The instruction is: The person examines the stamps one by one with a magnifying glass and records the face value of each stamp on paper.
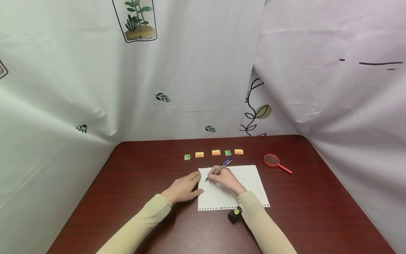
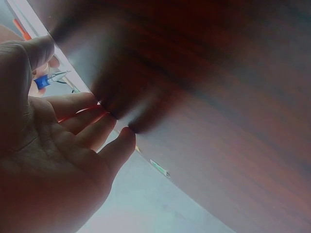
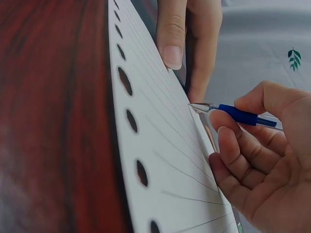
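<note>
A lined white sheet of paper (image 1: pixel 247 183), with punched holes along its near edge, lies on the table. My right hand (image 1: pixel 226 179) rests over its upper left part and pinches a blue-gripped pen (image 1: pixel 226 162) between thumb and fingers. In the right wrist view the pen (image 3: pixel 239 114) slants, its metal tip right at the paper (image 3: pixel 160 121). At the sheet's left edge lies my left hand (image 1: pixel 183 187), fingers extended and thumb spread, the fingertips on the paper's border. The left wrist view shows that palm (image 2: pixel 53 145) and straight fingers close up.
Beyond the paper stand in a row two small green stamp-like pieces (image 1: pixel 187 157) and three orange ones (image 1: pixel 216 152). A red magnifying glass (image 1: pixel 271 160) lies to the right on the dark red table (image 1: pixel 142 158). White printed cloth (image 1: pixel 203 70) hangs around the table.
</note>
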A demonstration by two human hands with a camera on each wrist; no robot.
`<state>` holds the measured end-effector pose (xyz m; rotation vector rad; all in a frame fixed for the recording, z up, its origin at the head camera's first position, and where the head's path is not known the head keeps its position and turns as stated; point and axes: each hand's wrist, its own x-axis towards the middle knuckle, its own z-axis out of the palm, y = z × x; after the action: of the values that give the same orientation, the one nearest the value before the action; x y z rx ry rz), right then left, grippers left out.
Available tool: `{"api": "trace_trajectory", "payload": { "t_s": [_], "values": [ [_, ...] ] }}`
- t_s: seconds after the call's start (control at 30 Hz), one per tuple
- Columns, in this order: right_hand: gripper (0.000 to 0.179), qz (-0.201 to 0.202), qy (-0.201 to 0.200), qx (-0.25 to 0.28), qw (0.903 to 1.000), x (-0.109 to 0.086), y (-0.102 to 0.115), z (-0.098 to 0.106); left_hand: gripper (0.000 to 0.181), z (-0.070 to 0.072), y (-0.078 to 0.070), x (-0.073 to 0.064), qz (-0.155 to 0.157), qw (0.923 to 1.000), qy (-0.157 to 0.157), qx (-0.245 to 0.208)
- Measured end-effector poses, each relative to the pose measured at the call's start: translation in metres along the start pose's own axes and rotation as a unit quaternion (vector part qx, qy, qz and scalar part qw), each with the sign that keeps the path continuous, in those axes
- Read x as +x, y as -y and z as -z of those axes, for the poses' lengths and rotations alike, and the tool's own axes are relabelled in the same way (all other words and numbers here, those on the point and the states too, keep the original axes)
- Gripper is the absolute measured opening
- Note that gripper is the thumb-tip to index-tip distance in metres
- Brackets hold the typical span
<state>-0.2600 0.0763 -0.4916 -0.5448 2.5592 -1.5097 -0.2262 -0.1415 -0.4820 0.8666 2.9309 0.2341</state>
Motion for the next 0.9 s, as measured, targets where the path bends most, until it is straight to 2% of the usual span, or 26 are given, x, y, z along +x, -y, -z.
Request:
{"api": "trace_trajectory", "payload": {
  "t_s": [0.13,0.4,0.73,0.9],
  "values": [
    [0.004,0.002,0.005,0.000,1.0000,0.0005,0.0002,-0.0006,0.067,-0.0015,0.0014,-0.0008,0.000,1.0000,-0.003,0.000],
    [0.004,-0.022,-0.040,0.012,0.9989,-0.0006,0.0010,0.0032,0.068,-0.0029,0.0028,0.0008,-0.002,1.0000,-0.004,0.008],
    [0.005,-0.022,-0.019,0.011,0.9995,-0.0013,0.0008,0.0046,0.069,-0.0022,0.0025,-0.0004,-0.003,1.0000,-0.002,0.009],
    [0.005,-0.020,-0.034,0.012,0.9992,-0.0008,-0.0023,0.0041,0.070,-0.0015,0.0013,-0.0005,0.002,1.0000,0.001,0.002]
  ]
}}
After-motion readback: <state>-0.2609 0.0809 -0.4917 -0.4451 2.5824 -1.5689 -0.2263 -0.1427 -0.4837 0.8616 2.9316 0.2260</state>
